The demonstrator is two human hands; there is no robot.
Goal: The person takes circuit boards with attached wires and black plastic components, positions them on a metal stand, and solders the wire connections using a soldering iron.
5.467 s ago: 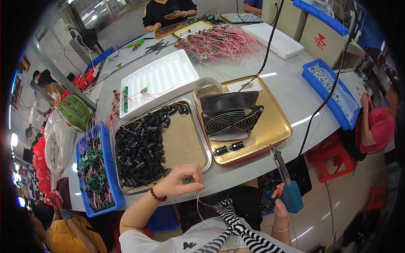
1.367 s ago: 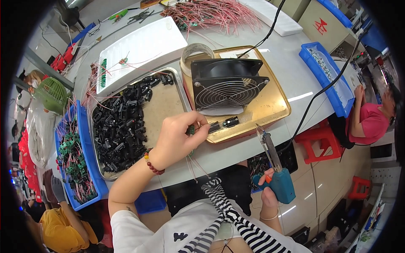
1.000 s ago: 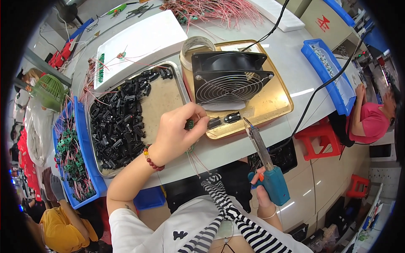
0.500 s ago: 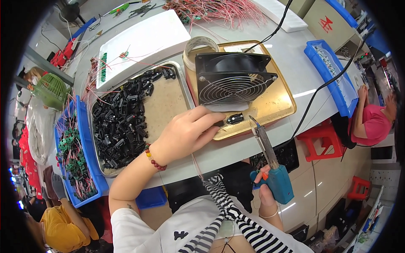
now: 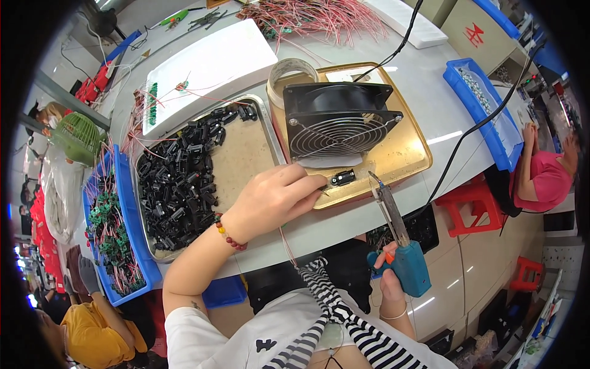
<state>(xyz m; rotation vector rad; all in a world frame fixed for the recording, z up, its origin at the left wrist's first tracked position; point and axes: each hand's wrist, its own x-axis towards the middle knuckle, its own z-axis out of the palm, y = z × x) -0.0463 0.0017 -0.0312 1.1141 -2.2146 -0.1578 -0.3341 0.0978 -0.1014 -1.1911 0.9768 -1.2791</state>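
Note:
My left hand (image 5: pixel 273 200) rests at the near left edge of a gold tray (image 5: pixel 413 161), fingers bent and pressed together. A small dark part shows at its fingertips, mostly hidden. Thin wires (image 5: pixel 286 245) hang below this hand over the table edge. Just right of the fingertips, a small black casing (image 5: pixel 343 178) lies on the tray. My right hand (image 5: pixel 389 280) grips a teal soldering gun (image 5: pixel 410 267), a finger at its orange trigger. The gun's metal tip points up beside the casing, apart from it. A black fan (image 5: pixel 338 120) with a wire grille stands behind.
Left of my hand, a metal tray (image 5: pixel 270 132) holds many black casings (image 5: pixel 178 184). A blue bin (image 5: pixel 132 227) contains green boards with wires. Behind are a white foam board (image 5: pixel 212 67), a tape roll (image 5: pixel 279 77) and pink wires (image 5: pixel 313 18). A black cable (image 5: pixel 470 126) crosses the right side.
My left fingers have drawn closer together at the tray's edge. The soldering gun's tip has shifted slightly right, away from the black casing. The whole view has moved a little.

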